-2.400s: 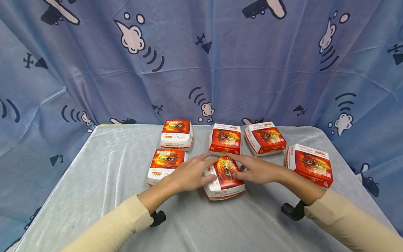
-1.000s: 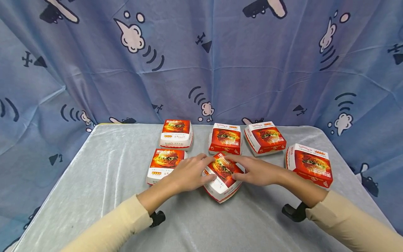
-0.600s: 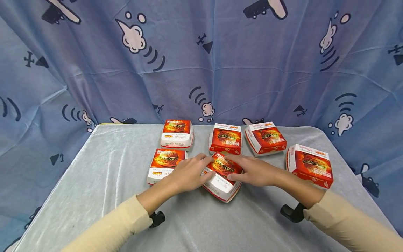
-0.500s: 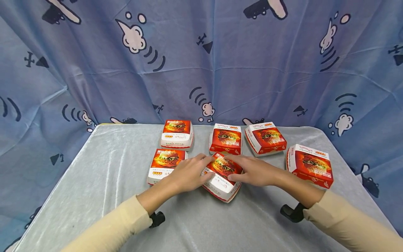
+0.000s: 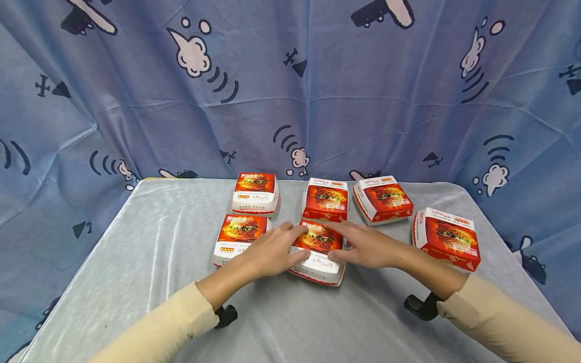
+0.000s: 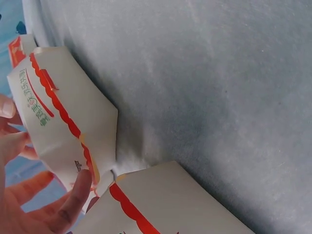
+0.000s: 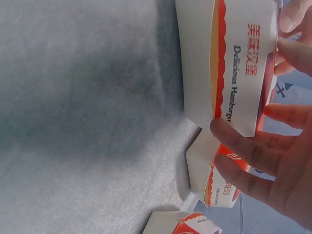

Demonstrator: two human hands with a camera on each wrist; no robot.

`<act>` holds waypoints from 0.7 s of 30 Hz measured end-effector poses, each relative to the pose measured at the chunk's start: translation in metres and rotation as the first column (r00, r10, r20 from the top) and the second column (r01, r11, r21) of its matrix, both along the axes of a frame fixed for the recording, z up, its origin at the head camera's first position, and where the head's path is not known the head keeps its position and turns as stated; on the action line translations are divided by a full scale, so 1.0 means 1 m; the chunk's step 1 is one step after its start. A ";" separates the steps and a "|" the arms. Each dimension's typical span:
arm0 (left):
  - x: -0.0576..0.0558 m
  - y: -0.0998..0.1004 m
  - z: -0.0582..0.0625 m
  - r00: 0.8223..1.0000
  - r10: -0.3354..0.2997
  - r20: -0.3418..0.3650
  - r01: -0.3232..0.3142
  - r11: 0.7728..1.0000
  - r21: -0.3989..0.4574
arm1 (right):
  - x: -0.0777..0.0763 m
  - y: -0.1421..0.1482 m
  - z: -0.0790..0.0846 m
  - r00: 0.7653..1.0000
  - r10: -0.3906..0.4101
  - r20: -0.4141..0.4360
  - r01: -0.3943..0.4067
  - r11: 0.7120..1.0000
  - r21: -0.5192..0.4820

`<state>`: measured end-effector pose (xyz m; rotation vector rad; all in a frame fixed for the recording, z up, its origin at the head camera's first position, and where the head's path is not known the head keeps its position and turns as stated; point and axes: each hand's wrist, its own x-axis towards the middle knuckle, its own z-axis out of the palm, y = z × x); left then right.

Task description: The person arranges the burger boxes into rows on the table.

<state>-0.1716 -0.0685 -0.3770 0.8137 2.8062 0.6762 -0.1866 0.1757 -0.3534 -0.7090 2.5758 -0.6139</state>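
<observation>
A red and white hamburger box (image 5: 317, 259) stands in the middle of the grey cloth, between the two hands, its burger picture up. My left hand (image 5: 274, 252) grips its left side, thumb near the top's edge. On the other side my right hand (image 5: 369, 246) holds it, thumb and forefinger over the top's edge. The left wrist view has the left hand's fingers (image 6: 78, 200) against the white side wall. In the right wrist view, fingers (image 7: 226, 134) of the right hand touch the wall printed "Delicious Hamburger". Both palms hide part of the box.
Left of it sits a like box (image 5: 240, 234), partly behind the left hand, with another box (image 5: 255, 193) behind that. A box (image 5: 326, 199) stands directly behind the held one. Further right are a tilted box (image 5: 383, 198) and another box (image 5: 447, 237) near the right forearm.
The box between my hands has turned step by step, first with a corner toward me, now with its white printed strip facing me. The hands stay nearly in place; the other boxes have not moved.
</observation>
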 end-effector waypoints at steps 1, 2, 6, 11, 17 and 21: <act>0.000 0.000 0.000 1.000 0.001 -0.003 -0.001 1.000 0.002 | 0.000 0.000 0.000 1.000 -0.002 0.005 0.002 1.000 -0.001; 0.000 0.000 0.000 1.000 0.001 -0.005 -0.001 1.000 0.003 | 0.000 0.000 0.000 1.000 -0.005 0.011 0.005 1.000 0.000; -0.001 0.000 0.000 1.000 0.004 -0.030 -0.004 1.000 -0.002 | 0.000 0.001 0.000 1.000 -0.004 0.018 0.004 1.000 0.000; -0.002 0.000 0.001 1.000 0.018 -0.022 -0.018 1.000 -0.005 | -0.001 0.002 0.000 1.000 0.011 0.015 -0.011 1.000 -0.003; -0.003 0.000 0.002 1.000 0.002 0.012 -0.001 1.000 -0.028 | -0.002 0.003 -0.001 1.000 0.024 0.012 -0.024 1.000 -0.021; -0.004 0.000 0.003 1.000 -0.014 0.014 0.014 0.999 -0.049 | -0.002 0.004 -0.002 1.000 0.019 0.016 -0.018 1.000 -0.020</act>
